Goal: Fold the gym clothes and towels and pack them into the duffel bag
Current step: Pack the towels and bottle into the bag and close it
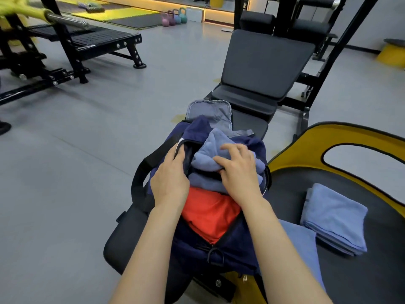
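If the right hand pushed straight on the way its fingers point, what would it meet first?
Probably more of the blue towel that the right hand already presses into the duffel bag, then the navy garment behind it; depth is unclear.

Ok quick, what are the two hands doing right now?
Left hand: grips the edge of the duffel bag, pulling it open.
Right hand: fingers curled round the blue towel, pressing it into the bag.
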### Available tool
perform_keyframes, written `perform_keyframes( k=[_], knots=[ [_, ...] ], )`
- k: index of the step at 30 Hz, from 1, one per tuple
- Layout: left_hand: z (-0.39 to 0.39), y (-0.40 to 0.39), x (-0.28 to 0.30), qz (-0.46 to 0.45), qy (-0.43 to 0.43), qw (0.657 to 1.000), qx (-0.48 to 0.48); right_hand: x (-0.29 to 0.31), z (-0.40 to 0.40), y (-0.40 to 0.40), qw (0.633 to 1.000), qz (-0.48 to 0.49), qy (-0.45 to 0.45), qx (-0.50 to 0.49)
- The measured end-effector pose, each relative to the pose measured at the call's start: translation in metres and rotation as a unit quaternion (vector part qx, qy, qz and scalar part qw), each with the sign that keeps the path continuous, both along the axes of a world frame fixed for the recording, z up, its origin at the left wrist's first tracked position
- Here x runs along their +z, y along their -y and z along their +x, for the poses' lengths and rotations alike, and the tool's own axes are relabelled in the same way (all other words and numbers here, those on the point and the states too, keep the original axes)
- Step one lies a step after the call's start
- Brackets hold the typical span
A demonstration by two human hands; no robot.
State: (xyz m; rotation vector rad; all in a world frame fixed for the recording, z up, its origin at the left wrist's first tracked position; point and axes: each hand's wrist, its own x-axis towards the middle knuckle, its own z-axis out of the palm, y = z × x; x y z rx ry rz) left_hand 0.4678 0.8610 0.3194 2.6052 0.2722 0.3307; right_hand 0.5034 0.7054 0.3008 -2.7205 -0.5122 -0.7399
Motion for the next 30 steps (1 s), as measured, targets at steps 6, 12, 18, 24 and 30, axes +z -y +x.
perform_keyframes(
  k=[6,12,18,24,30],
  knots=[
    [-0.003,-0.003,0.002,0.000,0.012,1.000,0.004,0.001,-0.008,0.010,0.959,0.026,-0.249,0.130],
    [-0.006,-0.001,0.005,0.021,0.012,0.999,-0.022,0.004,-0.012,0.008,0.933,0.137,-0.321,0.088],
    [-0.006,0.002,0.007,0.023,-0.002,0.999,-0.028,-0.011,-0.007,-0.004,0.929,-0.064,-0.360,0.057],
    [-0.008,0.002,0.007,0.027,0.008,0.999,-0.035,-0.014,0.001,-0.005,0.941,-0.122,-0.314,0.043],
    [-0.010,0.000,0.005,0.022,0.019,0.999,-0.041,-0.014,0.003,-0.010,0.966,-0.100,-0.238,0.016]
  ],
)
